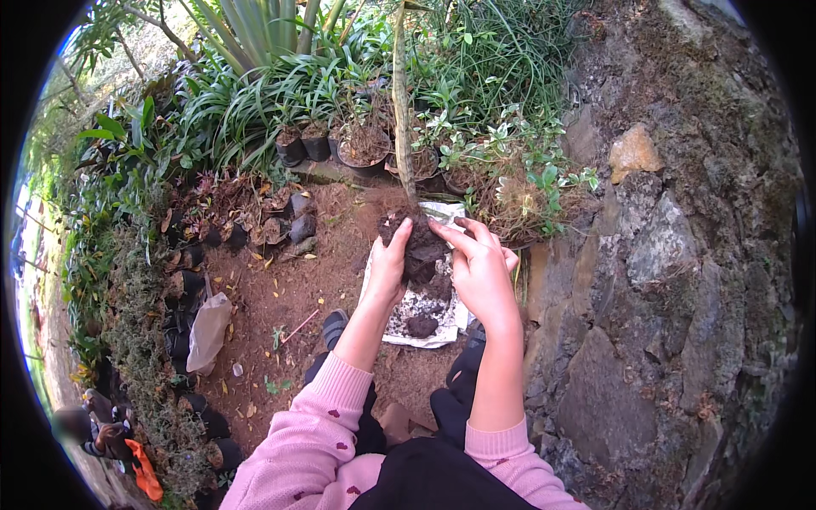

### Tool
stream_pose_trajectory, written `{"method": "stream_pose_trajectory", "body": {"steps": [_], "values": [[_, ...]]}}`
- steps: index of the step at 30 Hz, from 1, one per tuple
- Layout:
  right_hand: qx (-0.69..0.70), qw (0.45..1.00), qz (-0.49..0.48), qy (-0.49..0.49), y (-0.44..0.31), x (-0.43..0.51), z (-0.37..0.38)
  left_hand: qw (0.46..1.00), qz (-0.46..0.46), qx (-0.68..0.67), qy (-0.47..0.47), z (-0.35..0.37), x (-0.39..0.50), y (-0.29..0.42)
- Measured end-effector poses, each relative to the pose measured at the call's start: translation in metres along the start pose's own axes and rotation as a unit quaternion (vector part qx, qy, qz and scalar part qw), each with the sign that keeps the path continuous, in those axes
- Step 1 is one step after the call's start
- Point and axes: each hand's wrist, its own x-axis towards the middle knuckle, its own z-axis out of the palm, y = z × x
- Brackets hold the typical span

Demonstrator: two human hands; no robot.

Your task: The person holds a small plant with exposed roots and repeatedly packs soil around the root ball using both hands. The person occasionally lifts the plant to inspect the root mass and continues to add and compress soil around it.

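My left hand (390, 262) grips a dark root ball (421, 245) of packed soil and fine roots, thumb on top. From it rises one long, stiff, mottled leaf (401, 102), upright and resembling a snake plant's. On the right side, my right hand (478, 261) touches the soil with its index fingertip. Its other fingers are apart from the clump, and its thumb is hidden. Below both hands a white sack (394, 312) lies on the ground, strewn with loose soil. A soil clod (422, 326) rests near the sack's front edge.
A rough stone wall (612, 389) rises on the right. Potted plants (363, 150) line the back, and black nursery bags (185, 287) border the left. A pale plastic bag (210, 331) lies on the dirt ground (255, 357). Another person (105, 430) sits at the far lower left.
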Motion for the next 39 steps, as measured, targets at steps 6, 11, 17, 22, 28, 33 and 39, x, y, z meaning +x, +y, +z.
{"method": "stream_pose_trajectory", "body": {"steps": [6, 11, 17, 22, 28, 33, 39], "values": [[0.03, 0.999, 0.018, -0.014, 0.006, 0.001, -0.008, 0.999, 0.014, -0.013, -0.048, -0.001, 0.007, -0.002], [0.044, 0.997, -0.017, 0.064, 0.0, 0.001, -0.012, 0.991, 0.081, 0.027, -0.1, -0.007, 0.008, -0.009], [-0.117, 0.987, -0.041, 0.099, -0.002, -0.005, -0.008, 0.933, 0.175, 0.307, -0.061, 0.018, -0.003, -0.008], [-0.106, 0.987, -0.021, 0.116, -0.004, -0.005, -0.01, 0.872, 0.243, 0.421, -0.05, 0.027, -0.007, -0.003], [-0.124, 0.984, -0.016, 0.125, 0.002, -0.009, 0.0, 0.869, 0.241, 0.43, -0.04, 0.032, -0.01, -0.008], [-0.113, 0.983, -0.011, 0.145, -0.003, -0.01, 0.001, 0.871, 0.228, 0.435, -0.034, 0.034, -0.012, -0.005], [-0.161, 0.984, 0.022, 0.075, -0.004, -0.016, 0.011, 0.848, 0.222, 0.482, -0.002, 0.031, -0.012, -0.003]]}}
